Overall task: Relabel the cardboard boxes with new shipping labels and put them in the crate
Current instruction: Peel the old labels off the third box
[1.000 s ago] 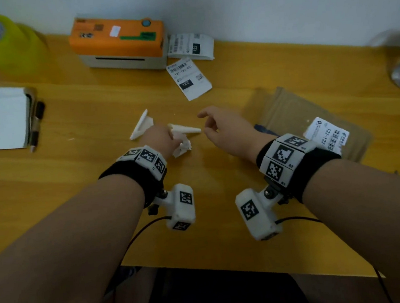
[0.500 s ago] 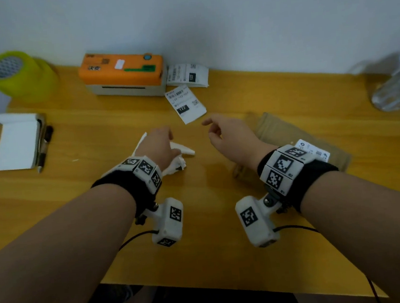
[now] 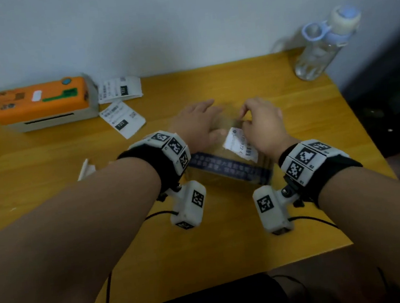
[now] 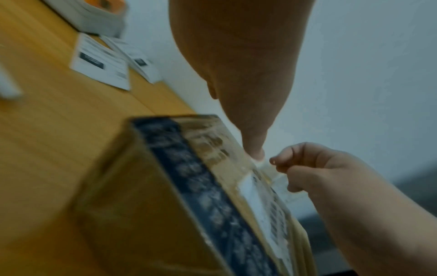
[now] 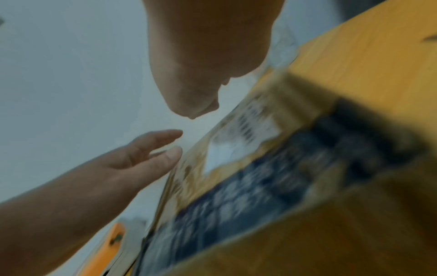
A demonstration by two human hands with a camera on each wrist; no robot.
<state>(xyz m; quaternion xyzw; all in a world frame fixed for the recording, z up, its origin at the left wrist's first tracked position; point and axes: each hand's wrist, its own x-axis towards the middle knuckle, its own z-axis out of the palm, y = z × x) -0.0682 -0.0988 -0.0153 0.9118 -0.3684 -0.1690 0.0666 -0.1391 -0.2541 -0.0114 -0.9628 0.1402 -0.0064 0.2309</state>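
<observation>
A brown cardboard box [image 3: 222, 182] with a dark blue tape strip stands at the table's middle; it also shows in the wrist views [image 4: 132, 205] [image 5: 307, 233]. On its top sits a white barcode label [image 3: 239, 144] [image 4: 260, 201] [image 5: 236, 145]. My left hand [image 3: 205, 118] lies over the box's far left part, fingers straight [image 5: 165, 153], one fingertip [image 4: 256, 155] pressing the top. My right hand [image 3: 246, 119] [image 4: 281, 166] is curled over the label, thumb and forefinger meeting at its far corner. The wrist views are blurred.
An orange label printer [image 3: 40, 101] stands at the back left, with two loose printed labels [image 3: 124, 121] beside it. A water bottle [image 3: 319, 47] stands at the back right corner. White paper scraps [image 3: 86, 167] lie left of my left arm.
Both hands have moved right, from the white paper scraps onto the box. The left hand has let go of the scrap. The head view has swung right.
</observation>
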